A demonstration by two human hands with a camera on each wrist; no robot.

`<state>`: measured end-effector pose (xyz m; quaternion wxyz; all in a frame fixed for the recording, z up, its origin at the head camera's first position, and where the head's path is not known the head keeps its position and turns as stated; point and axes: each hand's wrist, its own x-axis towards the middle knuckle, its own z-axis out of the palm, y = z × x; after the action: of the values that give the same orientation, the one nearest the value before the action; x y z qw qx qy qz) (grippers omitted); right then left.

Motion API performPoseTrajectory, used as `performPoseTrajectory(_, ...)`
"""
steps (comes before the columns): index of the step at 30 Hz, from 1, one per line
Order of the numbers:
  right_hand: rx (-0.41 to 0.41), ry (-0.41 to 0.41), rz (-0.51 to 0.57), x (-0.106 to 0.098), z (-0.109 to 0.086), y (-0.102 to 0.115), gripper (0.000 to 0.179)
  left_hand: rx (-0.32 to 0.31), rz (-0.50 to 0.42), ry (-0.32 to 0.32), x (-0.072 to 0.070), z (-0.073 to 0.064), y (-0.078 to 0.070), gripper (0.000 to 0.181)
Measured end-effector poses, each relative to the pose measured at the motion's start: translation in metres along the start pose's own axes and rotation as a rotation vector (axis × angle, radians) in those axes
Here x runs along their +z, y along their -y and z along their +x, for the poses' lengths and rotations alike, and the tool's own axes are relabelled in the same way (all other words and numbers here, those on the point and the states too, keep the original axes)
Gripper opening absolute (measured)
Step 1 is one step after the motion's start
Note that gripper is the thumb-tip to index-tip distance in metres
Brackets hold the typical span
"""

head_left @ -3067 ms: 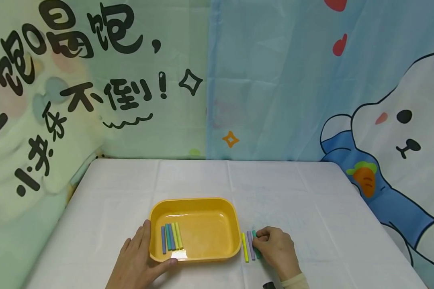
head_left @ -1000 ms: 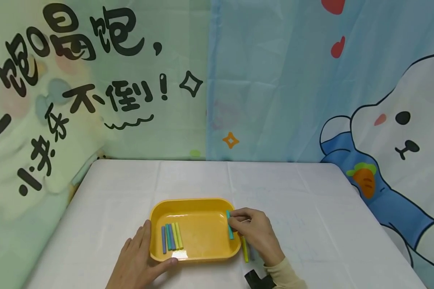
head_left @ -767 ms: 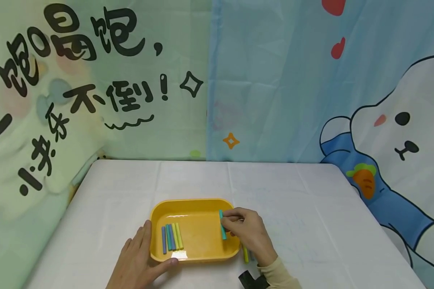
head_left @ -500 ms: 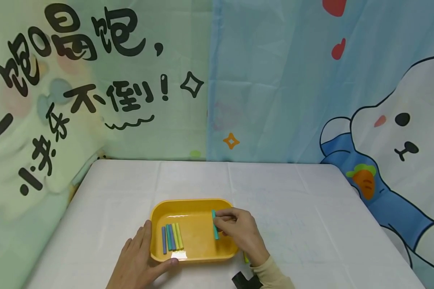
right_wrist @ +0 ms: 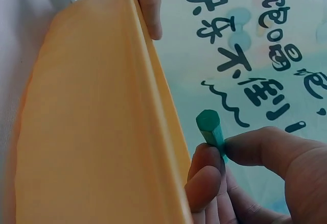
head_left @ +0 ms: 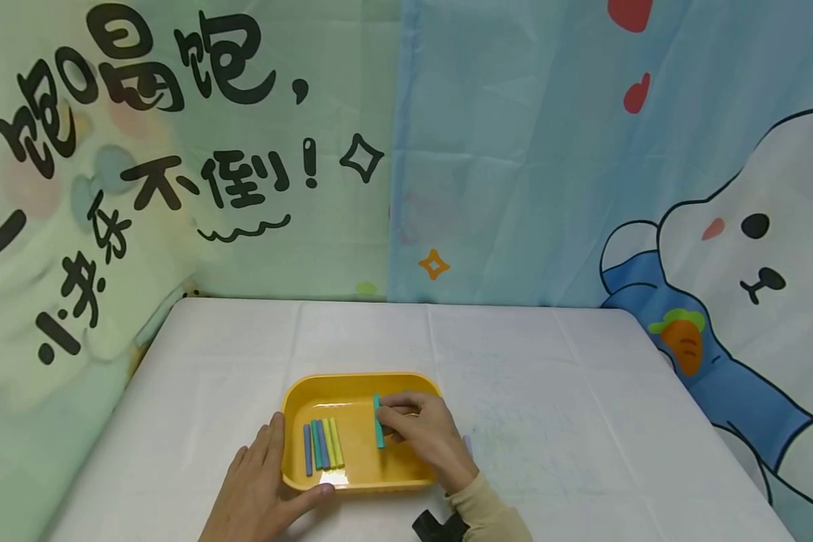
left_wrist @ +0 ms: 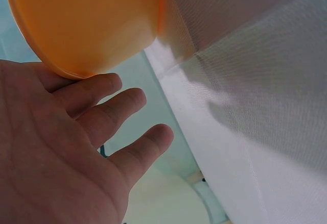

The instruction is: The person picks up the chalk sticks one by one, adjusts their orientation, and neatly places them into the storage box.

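Note:
A yellow tray (head_left: 362,380) stands on the white-covered table in the head view. At its left end my left hand (head_left: 257,482) rests with straight fingers along the side, the thumb at the front rim. The left wrist view shows those fingers (left_wrist: 99,89) extended against the tray's orange-looking wall (left_wrist: 92,25). Over the tray's right half, my right hand (head_left: 420,429) pinches a green stick (head_left: 379,425) between thumb and fingers. Its six-sided end (right_wrist: 208,119) faces the right wrist camera. Several purple, green, blue and yellow sticks (head_left: 324,444) lie side by side in the tray's left part.
Right of the tray, part of a purple stick (head_left: 467,444) shows beside the right wrist. A black object (head_left: 440,527) sits at the right sleeve. Behind the table (head_left: 549,361) hangs a printed curtain (head_left: 501,150) with characters and a cartoon bear.
My right hand has picked up the green stick beside the tray, carried it over the right rim and moved it left above the tray. The left hand has stayed in place.

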<state>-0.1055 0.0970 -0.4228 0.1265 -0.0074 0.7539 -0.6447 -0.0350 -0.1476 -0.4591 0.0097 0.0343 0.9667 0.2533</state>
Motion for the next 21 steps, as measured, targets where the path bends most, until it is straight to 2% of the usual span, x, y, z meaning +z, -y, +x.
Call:
performPoseTrajectory(10, 0.002, -0.002, -0.007, 0.018, 0.009, 0.001, 0.039, 0.018, 0.010, -0.016, 0.000, 0.000, 0.000, 0.128)
performPoseTrajectory(21, 0.026, 0.016, -0.055, 0.032, 0.020, -0.003, 0.031, 0.003, 0.009, 0.013, -0.002, 0.000, 0.000, 0.130)
